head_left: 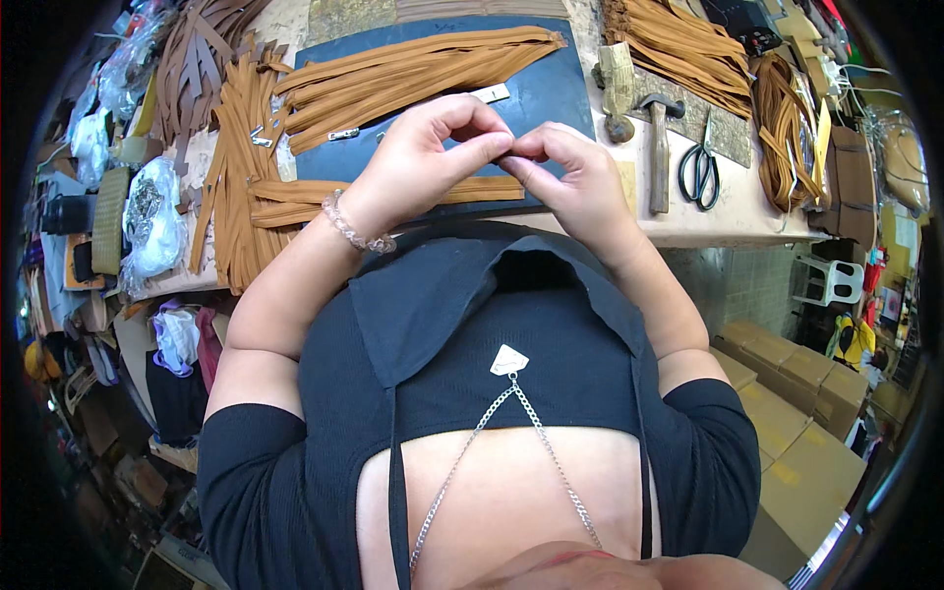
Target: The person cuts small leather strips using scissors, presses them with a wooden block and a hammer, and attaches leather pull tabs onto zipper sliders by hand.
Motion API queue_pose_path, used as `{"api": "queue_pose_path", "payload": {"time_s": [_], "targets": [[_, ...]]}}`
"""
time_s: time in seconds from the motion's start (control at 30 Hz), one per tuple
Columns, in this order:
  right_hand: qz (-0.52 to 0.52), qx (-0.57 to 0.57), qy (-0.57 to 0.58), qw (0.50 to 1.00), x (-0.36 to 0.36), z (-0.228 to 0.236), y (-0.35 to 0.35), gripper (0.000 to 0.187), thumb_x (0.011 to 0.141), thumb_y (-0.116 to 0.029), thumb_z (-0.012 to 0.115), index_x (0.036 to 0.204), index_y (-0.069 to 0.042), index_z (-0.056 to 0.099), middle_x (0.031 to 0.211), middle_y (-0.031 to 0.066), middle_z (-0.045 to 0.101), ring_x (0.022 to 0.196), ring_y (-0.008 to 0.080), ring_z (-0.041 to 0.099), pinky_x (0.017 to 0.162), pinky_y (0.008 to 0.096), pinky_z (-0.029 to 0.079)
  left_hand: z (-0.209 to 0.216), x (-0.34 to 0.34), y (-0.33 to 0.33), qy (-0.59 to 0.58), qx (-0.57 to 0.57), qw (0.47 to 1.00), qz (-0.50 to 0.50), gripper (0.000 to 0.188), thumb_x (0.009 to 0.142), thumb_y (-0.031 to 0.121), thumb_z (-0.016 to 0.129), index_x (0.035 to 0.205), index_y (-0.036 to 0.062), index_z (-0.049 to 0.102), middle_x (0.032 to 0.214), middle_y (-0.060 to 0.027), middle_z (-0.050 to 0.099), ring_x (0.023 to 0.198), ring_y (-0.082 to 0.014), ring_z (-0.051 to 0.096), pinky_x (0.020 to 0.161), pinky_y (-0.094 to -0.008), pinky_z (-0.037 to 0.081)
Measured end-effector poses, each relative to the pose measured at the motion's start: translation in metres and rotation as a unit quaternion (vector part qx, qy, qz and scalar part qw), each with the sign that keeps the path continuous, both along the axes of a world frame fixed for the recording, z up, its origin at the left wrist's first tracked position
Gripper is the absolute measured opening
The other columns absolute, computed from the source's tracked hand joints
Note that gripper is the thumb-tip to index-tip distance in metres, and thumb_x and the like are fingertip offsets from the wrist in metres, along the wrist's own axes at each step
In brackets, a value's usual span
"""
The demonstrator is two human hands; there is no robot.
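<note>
My left hand (436,149) and my right hand (578,179) meet fingertip to fingertip over a dark blue board (562,90). Both are closed in a pinch. Whatever lies between the fingertips is small, dark and mostly hidden, so I cannot make it out. Beyond my hands, a bundle of tan zipper tapes (423,71) stretches across the board. A shorter tan strip (482,189) passes under my wrists along the board's near side. A small silver metal piece (344,134) lies beside my left hand, and a pale flat piece (490,94) is just past my fingers.
Right of the board lie a hammer (660,147), black-handled scissors (699,169) and more tan tapes (678,49). Tan strips (241,167) and brown strips (202,64) heap up at the left, near plastic bags (152,221). Cardboard boxes (787,393) stand below right.
</note>
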State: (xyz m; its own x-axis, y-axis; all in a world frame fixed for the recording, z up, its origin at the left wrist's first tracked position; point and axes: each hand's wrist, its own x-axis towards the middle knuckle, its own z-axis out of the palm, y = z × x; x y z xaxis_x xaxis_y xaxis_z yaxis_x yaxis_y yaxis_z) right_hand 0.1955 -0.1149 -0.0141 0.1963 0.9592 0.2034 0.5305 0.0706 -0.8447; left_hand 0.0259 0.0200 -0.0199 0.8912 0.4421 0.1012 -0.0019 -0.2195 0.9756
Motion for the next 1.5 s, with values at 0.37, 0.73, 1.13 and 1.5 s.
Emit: {"api": "queue_pose_path", "payload": {"time_s": [0.37,0.73,1.13,1.5], "targets": [[-0.086,-0.033,0.299,0.95,0.001,-0.006,-0.01,0.011,0.091,-0.008,0.075,0.096,-0.002,0.067,0.087,-0.0006,0.064,0.083,0.0058,0.058,0.074,0.022,0.048,0.008,-0.043,0.015,0.022,-0.122,0.976,-0.18,0.027,0.103,0.029,0.06,0.11,0.0027,0.065,0.099,-0.0041,0.065,0.097,-0.012,0.059,0.089,-0.0284,0.048],[-0.228,-0.029,-0.087,0.969,0.108,-0.03,-0.033,0.024,0.095,-0.011,0.068,0.117,-0.001,0.068,0.095,0.0077,0.066,0.092,0.0178,0.064,0.084,0.0298,0.052,-0.002,-0.027,-0.018,-0.115,-0.315,0.937,0.093,0.019,0.1,0.011,0.063,0.118,0.0035,0.063,0.104,-0.0082,0.07,0.092,-0.0162,0.068,0.087,-0.0314,0.056],[-0.374,-0.238,0.118,0.889,0.255,-0.088,-0.143,0.033,0.09,-0.019,0.072,0.112,0.003,0.061,0.096,0.0126,0.067,0.083,0.021,0.065,0.08,0.0323,0.054,0.03,-0.045,-0.01,-0.03,-0.27,0.961,0.06,0.016,0.096,0.007,0.069,0.109,-0.0008,0.068,0.098,-0.0088,0.072,0.086,-0.0153,0.069,0.083,-0.0291,0.057],[0.124,-0.321,0.148,0.927,0.046,0.037,-0.064,0.094,0.068,-0.087,0.067,0.11,-0.003,0.057,0.085,0.0002,0.052,0.081,0.0131,0.051,0.071,0.0279,0.041,0.041,-0.049,-0.006,-0.001,-0.265,0.961,0.074,0.02,0.091,0.011,0.077,0.104,-0.0035,0.073,0.091,-0.0086,0.074,0.081,-0.0116,0.069,0.077,-0.0259,0.057]]}}
